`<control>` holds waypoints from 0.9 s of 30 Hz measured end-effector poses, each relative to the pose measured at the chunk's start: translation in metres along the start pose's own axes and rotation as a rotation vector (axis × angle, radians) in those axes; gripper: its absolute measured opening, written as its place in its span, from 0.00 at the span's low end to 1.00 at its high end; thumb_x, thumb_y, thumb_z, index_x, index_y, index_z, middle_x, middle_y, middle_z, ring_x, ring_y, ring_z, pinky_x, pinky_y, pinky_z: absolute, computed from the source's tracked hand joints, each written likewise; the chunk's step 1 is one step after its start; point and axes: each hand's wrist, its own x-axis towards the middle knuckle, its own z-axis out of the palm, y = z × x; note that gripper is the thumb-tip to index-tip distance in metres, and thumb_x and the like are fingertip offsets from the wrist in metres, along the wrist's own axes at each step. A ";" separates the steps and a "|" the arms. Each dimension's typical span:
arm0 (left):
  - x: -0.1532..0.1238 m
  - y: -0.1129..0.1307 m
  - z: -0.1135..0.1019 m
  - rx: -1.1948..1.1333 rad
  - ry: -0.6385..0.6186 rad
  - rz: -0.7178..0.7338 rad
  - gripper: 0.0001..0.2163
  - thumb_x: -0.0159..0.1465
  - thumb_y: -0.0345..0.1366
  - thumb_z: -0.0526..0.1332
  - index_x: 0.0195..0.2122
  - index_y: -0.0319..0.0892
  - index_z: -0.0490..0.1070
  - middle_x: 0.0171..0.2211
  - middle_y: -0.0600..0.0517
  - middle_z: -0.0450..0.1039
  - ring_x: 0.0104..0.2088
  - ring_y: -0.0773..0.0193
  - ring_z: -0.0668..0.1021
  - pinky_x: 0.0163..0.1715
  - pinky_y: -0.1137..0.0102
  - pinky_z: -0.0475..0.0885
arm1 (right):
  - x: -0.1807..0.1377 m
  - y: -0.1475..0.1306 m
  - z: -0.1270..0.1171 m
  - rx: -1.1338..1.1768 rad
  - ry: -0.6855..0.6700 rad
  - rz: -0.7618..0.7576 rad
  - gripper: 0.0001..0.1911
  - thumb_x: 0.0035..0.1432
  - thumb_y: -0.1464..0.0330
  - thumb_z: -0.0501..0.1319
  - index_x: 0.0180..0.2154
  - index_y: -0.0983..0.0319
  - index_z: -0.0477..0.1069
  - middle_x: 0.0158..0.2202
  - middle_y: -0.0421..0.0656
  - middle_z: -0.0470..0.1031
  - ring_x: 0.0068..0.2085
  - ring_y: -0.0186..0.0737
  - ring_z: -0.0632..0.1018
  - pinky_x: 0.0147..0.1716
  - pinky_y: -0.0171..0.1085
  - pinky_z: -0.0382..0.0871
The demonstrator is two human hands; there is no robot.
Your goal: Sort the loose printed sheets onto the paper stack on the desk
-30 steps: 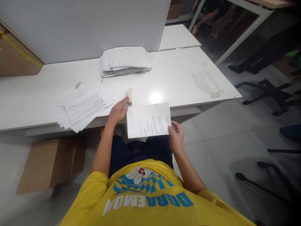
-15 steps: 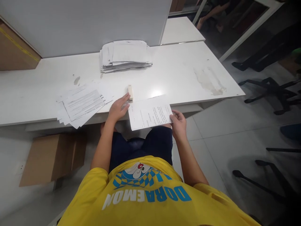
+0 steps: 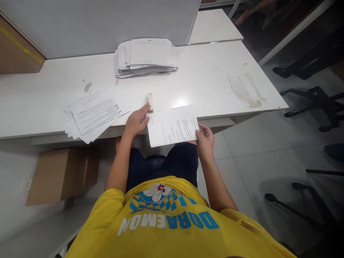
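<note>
My right hand (image 3: 205,138) pinches the right edge of a printed paper sheet (image 3: 172,126) that hangs over the front edge of the white table (image 3: 209,82). My left hand (image 3: 136,121) lies on the table edge, fingers stretched out, its fingertips by the sheet's left corner and just short of a small cream stapler (image 3: 151,101). Left of that hand lies a fanned spread of printed sheets (image 3: 94,115). A thick stack of papers (image 3: 146,57) sits at the back of the table.
A grey partition (image 3: 107,25) stands behind the table. A cardboard box (image 3: 60,175) rests on the floor under the table at the left. Office chair bases (image 3: 317,104) stand on the tiled floor to the right. Another person's limbs show at the top right.
The right hand has lifted the sheet up onto the table edge, closer to the stapler. The left hand has stayed by the stapler. The view has tilted slightly.
</note>
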 end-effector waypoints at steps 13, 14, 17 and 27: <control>0.001 -0.002 0.003 0.043 0.004 0.030 0.24 0.70 0.47 0.51 0.66 0.48 0.61 0.66 0.51 0.62 0.63 0.55 0.72 0.59 0.57 0.70 | 0.008 0.002 0.004 -0.131 0.008 -0.050 0.15 0.49 0.65 0.63 0.41 0.60 0.71 0.34 0.40 0.74 0.38 0.38 0.75 0.43 0.41 0.70; 0.001 -0.001 0.003 0.053 0.004 0.025 0.24 0.70 0.46 0.52 0.66 0.49 0.61 0.67 0.51 0.62 0.63 0.54 0.72 0.59 0.57 0.70 | 0.008 0.003 0.005 -0.136 0.016 -0.050 0.15 0.49 0.65 0.63 0.41 0.60 0.70 0.34 0.40 0.74 0.38 0.38 0.75 0.43 0.41 0.70; 0.001 0.000 0.004 0.076 0.002 0.010 0.25 0.68 0.45 0.55 0.66 0.49 0.61 0.66 0.52 0.62 0.62 0.53 0.73 0.58 0.56 0.70 | 0.007 0.005 0.007 -0.126 0.036 -0.045 0.15 0.49 0.65 0.62 0.41 0.60 0.71 0.34 0.40 0.74 0.38 0.38 0.75 0.42 0.41 0.70; -0.001 0.002 0.005 0.094 0.000 -0.009 0.24 0.68 0.45 0.54 0.65 0.51 0.61 0.67 0.52 0.62 0.62 0.53 0.72 0.58 0.57 0.69 | 0.013 -0.004 0.014 0.059 0.094 -0.037 0.15 0.50 0.64 0.64 0.42 0.60 0.71 0.36 0.39 0.74 0.39 0.37 0.77 0.44 0.40 0.72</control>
